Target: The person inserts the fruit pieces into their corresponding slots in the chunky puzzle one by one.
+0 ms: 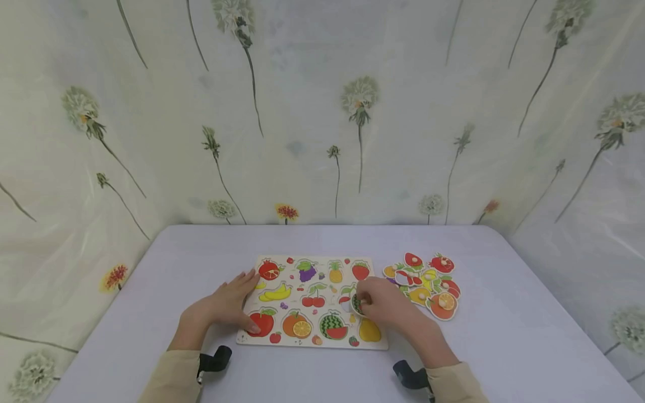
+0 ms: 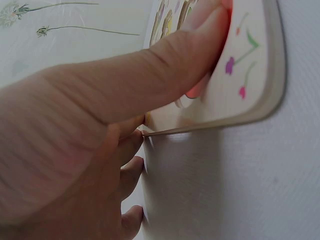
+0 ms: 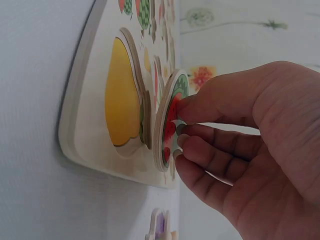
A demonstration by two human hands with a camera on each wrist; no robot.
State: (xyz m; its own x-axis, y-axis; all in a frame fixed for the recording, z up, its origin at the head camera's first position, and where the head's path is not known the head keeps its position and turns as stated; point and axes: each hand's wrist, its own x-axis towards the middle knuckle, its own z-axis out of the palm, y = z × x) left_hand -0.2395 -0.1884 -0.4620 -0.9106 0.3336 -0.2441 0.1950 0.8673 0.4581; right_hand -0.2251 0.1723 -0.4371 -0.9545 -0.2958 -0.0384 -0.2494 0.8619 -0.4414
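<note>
A wooden fruit puzzle board (image 1: 294, 305) lies flat on the table. My left hand (image 1: 229, 302) rests at its left edge, fingers spread, with the thumb on the red apple picture (image 1: 263, 322). In the left wrist view, that thumb (image 2: 165, 65) presses on the board near a rounded corner. My right hand (image 1: 385, 302) is over the board's right side and pinches a watermelon puzzle piece (image 1: 356, 305). The right wrist view shows the watermelon piece (image 3: 166, 122) tilted on edge, beside the yellow pear-shaped picture (image 3: 121, 95). The fingertips hide part of its face.
A loose pile of fruit puzzle pieces lies right of the board, with an orange piece (image 1: 442, 306) nearest the front. The white table (image 1: 322, 375) meets a flower-printed cloth (image 1: 302, 140) at the back. A small dark wrist camera (image 1: 215, 359) sits by the left sleeve.
</note>
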